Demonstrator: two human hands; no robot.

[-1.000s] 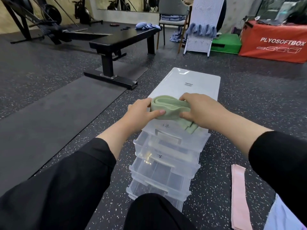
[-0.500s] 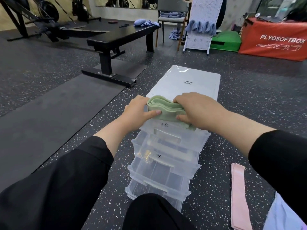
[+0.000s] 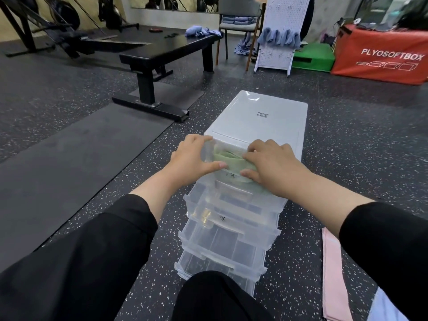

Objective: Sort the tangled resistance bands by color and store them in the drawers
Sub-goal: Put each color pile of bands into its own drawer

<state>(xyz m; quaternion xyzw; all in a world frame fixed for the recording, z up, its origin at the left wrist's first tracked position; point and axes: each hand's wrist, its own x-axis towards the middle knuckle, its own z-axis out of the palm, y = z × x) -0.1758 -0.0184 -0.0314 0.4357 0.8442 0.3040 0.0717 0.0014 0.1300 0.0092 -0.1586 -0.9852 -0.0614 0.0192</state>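
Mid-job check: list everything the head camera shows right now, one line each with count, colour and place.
drawer unit: one, clear plastic, on the floor ahead, four drawers pulled out in steps
green band: one, pale green, folded, going into the top drawer
pink band: one, flat on the floor, lower right
lilac band: one, bottom right corner, partly cut off
bench: one, black, upper left of centre
mat: one, dark, on the floor at left
box: one, red, far right
step: one, green, beside the red box
left hand: on the top drawer's left edge, thumb on the green band
right hand: pressing the green band down
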